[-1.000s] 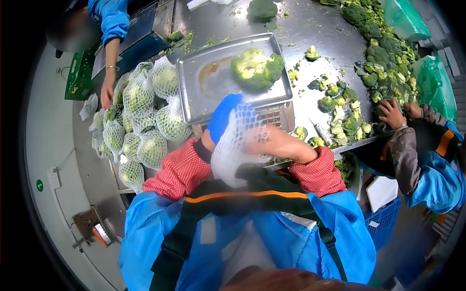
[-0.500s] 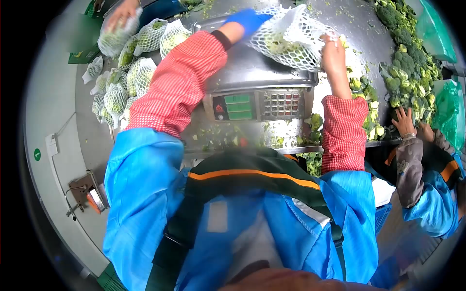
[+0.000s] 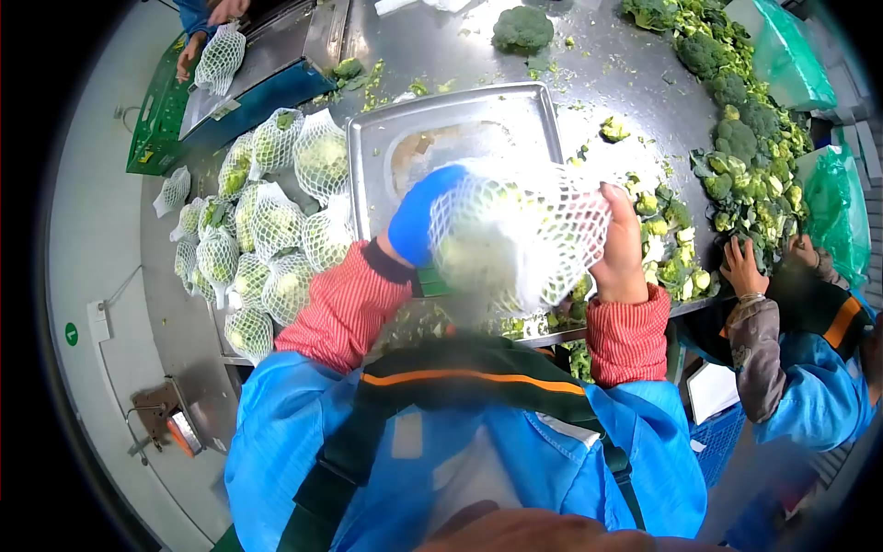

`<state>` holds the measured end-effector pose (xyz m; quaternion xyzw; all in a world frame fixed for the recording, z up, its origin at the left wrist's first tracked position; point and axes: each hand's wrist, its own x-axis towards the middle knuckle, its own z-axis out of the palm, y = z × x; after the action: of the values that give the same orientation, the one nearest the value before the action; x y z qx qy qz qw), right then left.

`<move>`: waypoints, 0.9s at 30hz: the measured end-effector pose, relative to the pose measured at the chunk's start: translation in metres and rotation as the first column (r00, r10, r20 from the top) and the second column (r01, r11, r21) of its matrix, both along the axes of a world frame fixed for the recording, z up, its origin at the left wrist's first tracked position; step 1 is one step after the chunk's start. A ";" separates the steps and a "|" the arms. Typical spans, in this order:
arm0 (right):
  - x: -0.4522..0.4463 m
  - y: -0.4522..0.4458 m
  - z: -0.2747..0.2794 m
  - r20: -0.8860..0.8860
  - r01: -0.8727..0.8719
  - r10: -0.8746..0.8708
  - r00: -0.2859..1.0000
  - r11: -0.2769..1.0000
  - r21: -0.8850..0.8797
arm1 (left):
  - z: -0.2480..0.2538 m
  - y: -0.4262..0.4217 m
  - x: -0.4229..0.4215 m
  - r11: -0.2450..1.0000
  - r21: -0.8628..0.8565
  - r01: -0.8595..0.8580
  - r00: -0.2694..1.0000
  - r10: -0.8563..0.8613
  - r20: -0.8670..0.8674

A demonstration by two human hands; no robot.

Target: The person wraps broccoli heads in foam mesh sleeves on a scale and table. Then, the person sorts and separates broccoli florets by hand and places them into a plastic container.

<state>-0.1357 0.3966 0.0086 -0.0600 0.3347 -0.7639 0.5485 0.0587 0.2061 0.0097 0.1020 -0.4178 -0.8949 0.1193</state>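
Observation:
Above the front edge of a weighing scale's metal tray (image 3: 357,170), both hands hold a white foam net (image 3: 575,225) around a pale cauliflower (image 3: 478,248). My left hand (image 3: 421,223), in a blue glove, grips its left side; the fingers are partly covered by the mesh. On the right, my bare right hand (image 3: 621,244) pinches the net's end between thumb and fingers. The net is slightly blurred. The scale's green display (image 3: 432,282) shows only in part below the left glove. Several netted heads (image 3: 276,221) lie beside my left forearm.
A broccoli head (image 3: 522,29) rests at the back of the metal table (image 3: 441,46). Loose broccoli (image 3: 736,138) lines the right side, where a co-worker's hand (image 3: 743,267) reaches in. Another person's hand (image 3: 189,57) is near a netted head and green crate (image 3: 152,133) at back left.
Both hands have brought the netted cauliflower off the scale tray and nearer my body. The tray's surface now shows. At the back left, the other person's netted head has moved away from the pile.

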 end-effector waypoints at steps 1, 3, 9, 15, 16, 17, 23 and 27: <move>0.002 0.001 0.004 0.028 0.012 -0.011 1.000 1.000 -0.029 | 0.003 0.004 0.002 0.999 -0.021 -0.028 0.998 0.027 -0.059; 0.011 0.001 0.012 0.050 -0.035 0.036 0.998 0.999 -0.030 | 0.011 0.009 0.001 0.996 -0.017 -0.084 0.991 0.082 -0.106; 0.047 0.002 0.010 -0.240 -0.298 0.244 0.940 0.928 -0.222 | -0.002 0.012 -0.006 0.999 0.026 -0.022 0.996 0.024 -0.084; 0.045 -0.018 0.005 -0.142 -0.208 0.205 0.968 0.978 -0.003 | -0.002 -0.010 -0.014 0.968 -0.243 0.056 0.988 -0.019 0.154; 0.040 -0.030 0.006 0.013 -0.210 0.210 0.978 0.977 0.035 | 0.003 -0.018 -0.013 0.868 -0.495 -0.026 0.994 0.073 0.076; 0.039 -0.042 0.008 0.013 -0.200 0.199 0.980 0.979 0.045 | 0.012 -0.025 -0.014 0.695 -0.706 -0.134 0.984 0.179 -0.010; 0.018 -0.124 0.024 -0.124 -0.279 0.290 0.949 0.955 0.095 | 0.025 -0.090 -0.024 0.963 -0.252 -0.097 0.993 0.112 0.046; -0.052 -0.172 0.006 -0.675 -0.245 0.512 0.531 0.856 0.456 | 0.006 -0.175 -0.028 0.969 0.224 -0.106 0.991 0.084 0.106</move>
<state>-0.1878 0.2250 0.0149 -0.3699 0.6298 -0.4597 0.5052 0.0303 0.0306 0.0153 0.1780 -0.3119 -0.9243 0.1293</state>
